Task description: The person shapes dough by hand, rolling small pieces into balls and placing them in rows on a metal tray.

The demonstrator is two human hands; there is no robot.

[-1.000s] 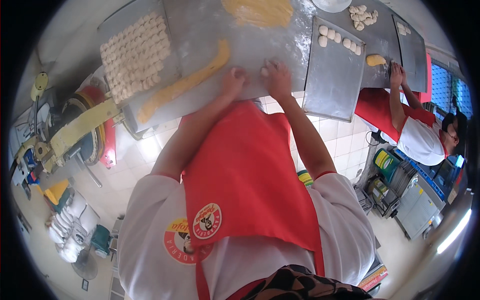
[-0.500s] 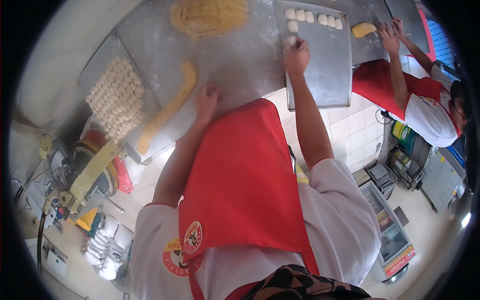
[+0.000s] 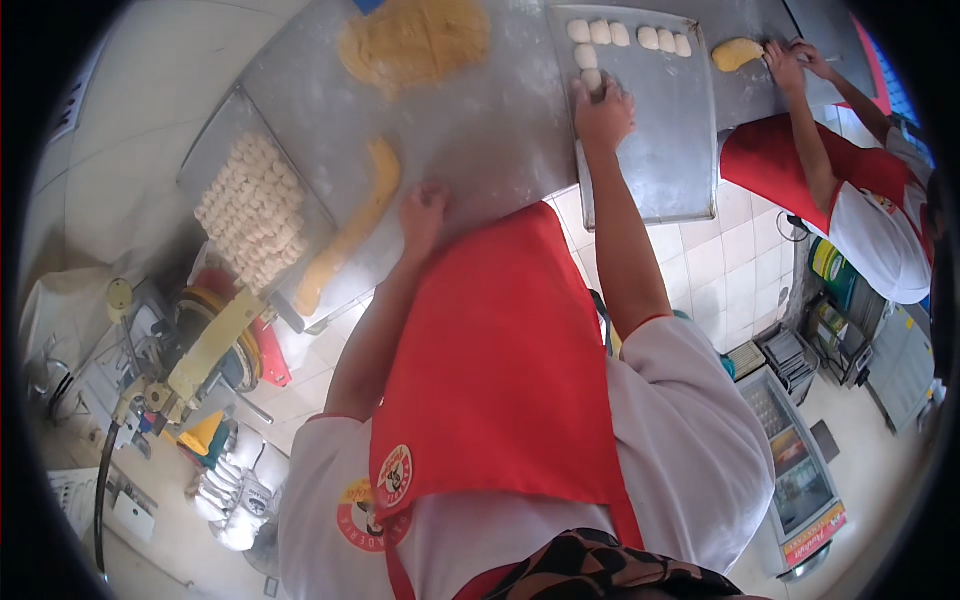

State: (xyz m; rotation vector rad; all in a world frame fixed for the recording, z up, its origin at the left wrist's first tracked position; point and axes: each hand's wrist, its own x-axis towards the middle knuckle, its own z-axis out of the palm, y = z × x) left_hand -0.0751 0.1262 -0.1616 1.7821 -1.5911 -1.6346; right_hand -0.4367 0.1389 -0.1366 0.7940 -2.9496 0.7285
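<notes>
Where the right hand (image 3: 606, 117) curls its fingers by a round white dough ball (image 3: 591, 78), upper centre, grip unclear, ease away gently; left hand (image 3: 424, 214) curled, contents hidden.

Grey table (image 3: 490, 130) bears 1 tan dough slab (image 3: 415, 45), 1 long dough strip (image 3: 355, 222), 1 left tray (image 3: 222, 135) and 1 overhanging right tray (image 3: 660, 150).

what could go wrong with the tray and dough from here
The metal tray juts past the edge of the table, so a bump might shift it. The dough ball at the right hand sits very close to the next ball, so they could stick. The yellow dough strip lies beside the left hand, which might brush it.
</notes>
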